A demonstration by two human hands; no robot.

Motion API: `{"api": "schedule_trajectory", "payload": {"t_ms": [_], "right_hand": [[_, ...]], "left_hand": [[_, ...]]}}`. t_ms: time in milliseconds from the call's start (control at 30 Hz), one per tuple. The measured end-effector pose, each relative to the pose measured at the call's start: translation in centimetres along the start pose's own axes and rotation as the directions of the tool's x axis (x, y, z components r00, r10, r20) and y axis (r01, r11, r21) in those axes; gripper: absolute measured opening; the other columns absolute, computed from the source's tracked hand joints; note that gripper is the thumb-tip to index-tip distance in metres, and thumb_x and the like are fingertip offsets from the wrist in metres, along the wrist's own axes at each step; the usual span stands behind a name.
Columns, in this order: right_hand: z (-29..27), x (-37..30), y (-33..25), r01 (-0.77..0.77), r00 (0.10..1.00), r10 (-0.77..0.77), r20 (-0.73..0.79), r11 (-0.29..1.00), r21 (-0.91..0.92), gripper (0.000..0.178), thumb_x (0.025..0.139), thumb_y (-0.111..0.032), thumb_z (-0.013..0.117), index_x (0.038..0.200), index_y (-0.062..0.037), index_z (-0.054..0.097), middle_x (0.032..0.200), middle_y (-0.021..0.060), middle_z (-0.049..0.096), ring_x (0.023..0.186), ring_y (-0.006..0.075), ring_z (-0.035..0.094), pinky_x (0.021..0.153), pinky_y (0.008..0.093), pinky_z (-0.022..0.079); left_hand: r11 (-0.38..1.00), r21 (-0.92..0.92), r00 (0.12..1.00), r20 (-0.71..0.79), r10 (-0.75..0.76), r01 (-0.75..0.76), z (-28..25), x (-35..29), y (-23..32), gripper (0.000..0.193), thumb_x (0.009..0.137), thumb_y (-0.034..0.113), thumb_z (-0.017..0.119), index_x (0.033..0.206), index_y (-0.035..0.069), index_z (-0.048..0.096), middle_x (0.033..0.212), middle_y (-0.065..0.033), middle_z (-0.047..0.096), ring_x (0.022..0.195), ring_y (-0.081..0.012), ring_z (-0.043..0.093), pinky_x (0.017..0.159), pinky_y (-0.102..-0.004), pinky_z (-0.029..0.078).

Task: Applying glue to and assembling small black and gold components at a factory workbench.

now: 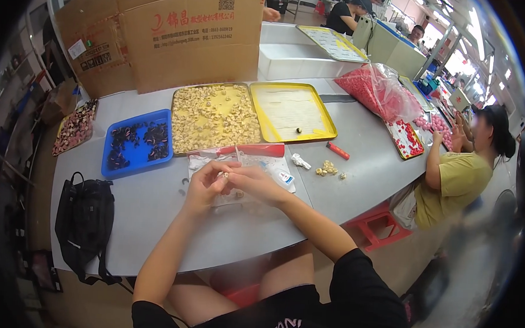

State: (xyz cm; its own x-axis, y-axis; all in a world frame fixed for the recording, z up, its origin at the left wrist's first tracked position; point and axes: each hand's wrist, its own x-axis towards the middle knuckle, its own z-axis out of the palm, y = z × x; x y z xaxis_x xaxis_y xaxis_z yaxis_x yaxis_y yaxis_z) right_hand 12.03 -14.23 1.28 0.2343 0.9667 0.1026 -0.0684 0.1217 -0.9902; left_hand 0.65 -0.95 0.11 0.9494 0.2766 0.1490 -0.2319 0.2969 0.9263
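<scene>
My left hand [203,186] and my right hand [251,181] meet over the grey table, fingertips closed together on a small cream-coloured part [223,175]. The fingers cover most of it. Beneath them lies a white paper or plastic sheet [221,200], and a small white-and-blue container [285,178] rests beside my right hand. Just beyond is a yellow tray [256,127] spread with many similar cream parts. A loose little heap of cream parts [327,168] sits to the right, next to a crumpled white scrap [300,161].
At left are a blue tray [108,151] of dark pieces and a black bag [85,221]. A yellow-rimmed tray [294,109] holds one dark piece. A red stick [337,150] lies right of it. Cardboard [189,37] stands behind. A co-worker [464,173] sits at right near bagged pink parts [368,89].
</scene>
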Motion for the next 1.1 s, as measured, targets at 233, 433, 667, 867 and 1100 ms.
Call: {"api": "schedule_trajectory", "payload": {"t_ms": [233,433,667,867,1100], "right_hand": [[0.0,0.0,-0.2,0.031,0.999,-0.028,-0.020,0.990,0.137,0.035,0.096,-0.030,0.049,0.101,0.0029,0.062,0.093,0.0058,0.061,0.086,0.0133,0.057,0.080,0.0275,0.046],[-0.3,0.3,0.1,-0.027,0.997,0.036,-0.075,0.993,0.112,0.036,0.096,-0.031,0.050,0.099,0.0025,0.062,0.091,0.0051,0.061,0.083,0.0120,0.056,0.079,0.0268,0.046],[-0.4,0.6,0.3,-0.060,0.992,0.071,-0.104,0.992,0.107,0.038,0.095,-0.032,0.048,0.104,0.0026,0.061,0.097,0.0059,0.062,0.089,0.0126,0.058,0.085,0.0289,0.045],[-0.4,0.4,0.1,-0.087,0.987,0.101,-0.123,0.989,0.117,0.039,0.094,-0.031,0.050,0.109,0.0030,0.060,0.102,0.0071,0.062,0.092,0.0133,0.058,0.087,0.0284,0.045],[-0.1,0.5,-0.4,-0.049,0.987,0.057,-0.150,0.997,0.061,0.033,0.093,-0.027,0.053,0.106,0.0023,0.061,0.097,0.0058,0.061,0.090,0.0124,0.058,0.084,0.0275,0.044]], "left_hand": [[1.000,-0.023,1.000,-0.004,0.004,-0.004,0.3,-0.1,0.4,0.018,0.085,0.011,0.061,0.102,0.004,0.059,0.118,-0.0115,0.057,0.088,-0.0108,0.056,0.069,-0.0228,0.047],[0.996,0.037,0.996,-0.048,0.077,-0.075,0.7,0.0,0.6,0.023,0.082,0.007,0.065,0.104,0.003,0.060,0.116,-0.0103,0.058,0.092,-0.0132,0.056,0.074,-0.0253,0.048],[0.869,0.410,0.934,-0.097,0.343,-0.276,0.1,0.2,-0.2,0.019,0.078,0.006,0.069,0.096,0.004,0.064,0.095,-0.0033,0.064,0.089,-0.0114,0.057,0.078,-0.0275,0.044],[0.699,0.630,0.871,-0.070,0.486,-0.339,0.9,0.1,0.2,0.019,0.075,0.005,0.071,0.092,0.007,0.063,0.086,-0.0027,0.064,0.080,-0.0130,0.057,0.071,-0.0277,0.043],[0.488,0.779,0.773,-0.007,0.634,-0.394,1.0,0.0,0.7,0.023,0.071,-0.001,0.070,0.091,0.008,0.063,0.086,-0.0045,0.065,0.076,-0.0183,0.058,0.066,-0.0276,0.044]]}}
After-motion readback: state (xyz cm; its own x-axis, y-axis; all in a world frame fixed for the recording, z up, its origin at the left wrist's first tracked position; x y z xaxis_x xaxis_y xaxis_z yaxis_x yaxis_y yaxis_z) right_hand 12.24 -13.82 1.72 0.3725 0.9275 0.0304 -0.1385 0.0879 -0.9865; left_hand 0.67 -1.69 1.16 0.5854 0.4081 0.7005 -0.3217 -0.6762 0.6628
